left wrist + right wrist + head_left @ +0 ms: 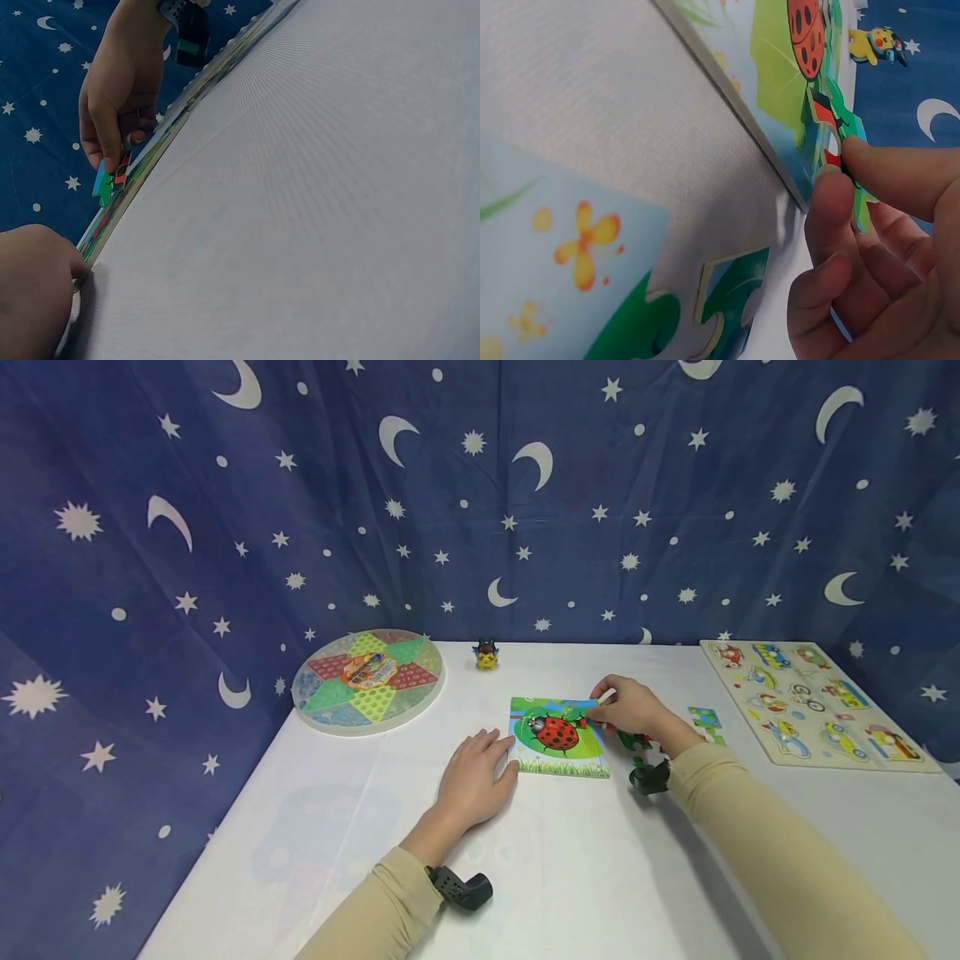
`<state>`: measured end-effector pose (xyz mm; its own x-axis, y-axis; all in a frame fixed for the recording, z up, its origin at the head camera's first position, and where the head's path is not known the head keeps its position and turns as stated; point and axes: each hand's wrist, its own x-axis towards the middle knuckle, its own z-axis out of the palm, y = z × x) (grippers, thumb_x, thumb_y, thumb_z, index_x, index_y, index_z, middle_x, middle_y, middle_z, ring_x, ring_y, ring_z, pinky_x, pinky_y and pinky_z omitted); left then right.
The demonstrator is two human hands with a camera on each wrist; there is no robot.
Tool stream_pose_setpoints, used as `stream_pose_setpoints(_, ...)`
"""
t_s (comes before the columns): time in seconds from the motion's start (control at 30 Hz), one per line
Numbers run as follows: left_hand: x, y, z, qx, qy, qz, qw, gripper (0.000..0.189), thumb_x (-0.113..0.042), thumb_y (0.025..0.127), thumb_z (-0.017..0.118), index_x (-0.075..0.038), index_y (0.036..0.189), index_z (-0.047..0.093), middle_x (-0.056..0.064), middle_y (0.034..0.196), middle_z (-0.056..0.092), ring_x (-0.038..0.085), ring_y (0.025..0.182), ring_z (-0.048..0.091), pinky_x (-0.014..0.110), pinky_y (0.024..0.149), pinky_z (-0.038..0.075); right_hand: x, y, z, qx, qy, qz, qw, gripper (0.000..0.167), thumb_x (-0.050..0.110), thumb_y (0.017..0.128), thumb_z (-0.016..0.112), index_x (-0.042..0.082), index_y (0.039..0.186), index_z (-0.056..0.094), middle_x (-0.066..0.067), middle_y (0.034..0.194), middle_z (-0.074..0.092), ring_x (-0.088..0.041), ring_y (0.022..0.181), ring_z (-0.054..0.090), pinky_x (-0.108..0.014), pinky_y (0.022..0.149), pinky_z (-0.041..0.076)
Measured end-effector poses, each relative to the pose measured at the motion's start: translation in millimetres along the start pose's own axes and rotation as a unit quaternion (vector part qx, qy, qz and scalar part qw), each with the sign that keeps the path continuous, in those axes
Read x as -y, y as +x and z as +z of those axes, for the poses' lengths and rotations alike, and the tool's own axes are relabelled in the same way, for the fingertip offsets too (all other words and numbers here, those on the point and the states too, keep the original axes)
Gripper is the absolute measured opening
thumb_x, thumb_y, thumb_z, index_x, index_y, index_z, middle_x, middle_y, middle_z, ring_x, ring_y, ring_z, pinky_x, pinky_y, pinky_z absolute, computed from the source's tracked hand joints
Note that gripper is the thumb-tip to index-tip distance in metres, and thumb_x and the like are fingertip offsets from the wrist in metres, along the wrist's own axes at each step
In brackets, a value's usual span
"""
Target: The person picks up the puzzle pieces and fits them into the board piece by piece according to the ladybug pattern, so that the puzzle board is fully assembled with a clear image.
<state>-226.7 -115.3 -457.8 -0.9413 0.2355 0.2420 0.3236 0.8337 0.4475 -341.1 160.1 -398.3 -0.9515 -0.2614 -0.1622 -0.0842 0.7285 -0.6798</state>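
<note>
Right grip [632, 707] was clamped on a green-red puzzle piece [106, 191], tilted at the ladybug board's [558, 766] upper right. Left grip [472, 781], fingers extended, lay at the board's left edge. Risk: pressing at that tilt could've jammed it.

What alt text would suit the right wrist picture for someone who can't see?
A right hand pinches a puzzle piece at the edge of a ladybug picture. Loose pieces lie nearby on a white table, with a yellow toy and blue curtain beyond.
</note>
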Motion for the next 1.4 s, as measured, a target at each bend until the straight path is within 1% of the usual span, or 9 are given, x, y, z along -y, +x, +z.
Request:
stream_pose_setpoints(0.17,0.4,0.3,-0.7,-0.002,-0.004,0.001,1.0,0.047,-0.032,0.103,0.055,-0.01,0.144,0.06,0.015,0.151,0.051,0.032,0.146,0.038,0.047,0.124,0.025,6,2.0,3,-0.004,-0.038,0.001,0.9993,0.032,0.022,0.096,0.073,0.003,0.118,0.058,-0.01,0.093,0.068,-0.021,0.067,0.064,-0.034,0.062,0.05)
stream_pose_setpoints(0.3,-0.2,0.5,-1.4,0.003,-0.006,-0.002,1.0,0.047,-0.033,0.103,0.055,-0.011,0.145,0.059,0.014,0.152,0.051,0.031,0.147,0.037,0.046,0.124,0.023,10,3.3,7,-0.007,-0.065,-0.001,0.9979,0.032,0.024,0.096,0.074,0.004,0.115,0.059,-0.01,0.095,0.066,-0.02,0.069,0.063,-0.031,0.062,0.052)
stream_pose_setpoints(0.43,0.2,0.5,-0.5,0.003,-0.004,-0.003,1.0,0.047,-0.034,0.104,0.055,-0.011,0.145,0.059,0.013,0.152,0.051,0.031,0.147,0.037,0.045,0.124,0.023,10,5.6,9,-0.008,-0.088,-0.015,0.9959,0.031,0.026,0.096,0.074,0.004,0.113,0.061,-0.01,0.097,0.064,-0.021,0.074,0.061,-0.032,0.065,0.054)
stream_pose_setpoints(0.6,1.7,0.2,0.5,0.001,-0.003,0.0,1.0,0.047,-0.034,0.104,0.055,-0.012,0.145,0.06,0.013,0.152,0.051,0.031,0.147,0.037,0.045,0.124,0.024,8,9.5,12,-0.02,-0.114,-0.035,0.9926,0.032,0.028,0.095,0.075,0.003,0.111,0.063,-0.009,0.097,0.062,-0.024,0.083,0.058,-0.035,0.071,0.052)
stream_pose_setpoints(0.87,1.8,0.4,0.7,0.001,-0.001,0.003,1.0,0.047,-0.034,0.103,0.055,-0.012,0.144,0.06,0.013,0.151,0.052,0.031,0.147,0.038,0.045,0.124,0.024,11,13.0,18,-0.028,-0.12,-0.037,0.9917,0.035,0.029,0.093,0.077,0.002,0.11,0.064,-0.008,0.094,0.061,-0.024,0.085,0.055,-0.035,0.074,0.049)
stream_pose_setpoints(1.03,2.2,0.1,0.1,0.0,-0.002,0.0,1.0,0.047,-0.034,0.104,0.055,-0.012,0.145,0.06,0.013,0.152,0.051,0.031,0.147,0.037,0.044,0.124,0.023,17,13.2,21,-0.028,-0.119,-0.046,0.9914,0.036,0.029,0.093,0.077,0.002,0.11,0.063,-0.008,0.093,0.061,-0.025,0.084,0.056,-0.038,0.076,0.049)
stream_pose_setpoints(1.23,1.7,-0.9,1.7,0.005,-0.004,0.0,1.0,0.048,-0.035,0.104,0.055,-0.011,0.145,0.06,0.013,0.152,0.051,0.031,0.147,0.037,0.045,0.124,0.023,19,10.5,24,-0.023,-0.113,-0.046,0.9922,0.035,0.029,0.093,0.077,0.002,0.11,0.063,-0.008,0.093,0.062,-0.025,0.084,0.057,-0.038,0.075,0.05)
stream_pose_setpoints(1.4,1.8,-0.4,0.2,0.0,0.0,0.002,1.0,0.048,-0.035,0.104,0.054,-0.011,0.144,0.06,0.014,0.152,0.051,0.032,0.147,0.038,0.045,0.124,0.023,22,11.8,28,-0.035,-0.113,-0.055,0.9914,0.034,0.027,0.093,0.077,0.0,0.108,0.063,-0.008,0.091,0.061,-0.025,0.083,0.056,-0.037,0.073,0.05)
